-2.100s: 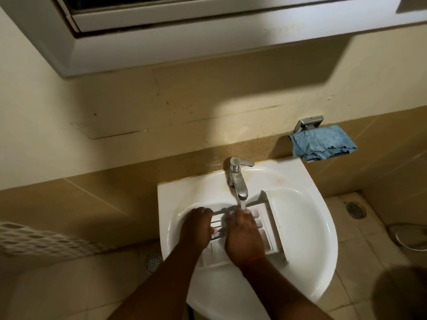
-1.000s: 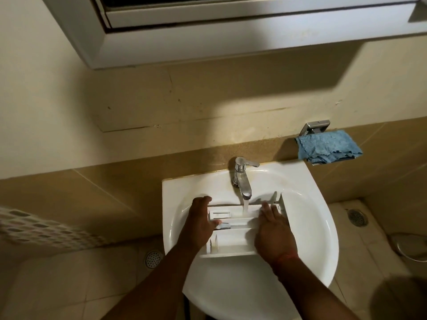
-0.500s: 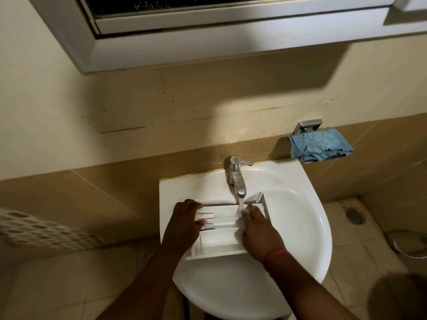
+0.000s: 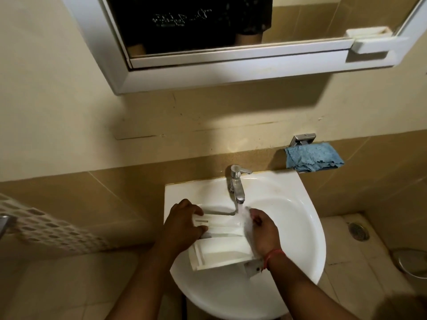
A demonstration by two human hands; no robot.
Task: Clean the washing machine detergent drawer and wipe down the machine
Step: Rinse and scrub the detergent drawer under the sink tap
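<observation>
Rinsing is the step in hand: the white detergent drawer (image 4: 219, 245) sits tilted inside the sink (image 4: 300, 227), its far end under the stream from the tap (image 4: 236, 183). To do this well, I would judge it best to keep the drawer sloped so water runs through each compartment toward the near end, and to turn it so the stream reaches the corners where residue is likely to cake. Splashing over the sink's rim is the likely nuisance, so the drawer should stay low in the bowl.

Of the two hands, the left hand (image 4: 184, 225) grips the drawer's far left end, fingers curled over its edge and thumb on the face. The right hand (image 4: 263, 232) is curled on the drawer's right side, just beside the stream, wrist bent downward; water blurs its fingertips. Both forearms reach in from the near edge, converging over the bowl. A blue cloth (image 4: 314, 157) lies on the ledge to the far right, untouched.
</observation>
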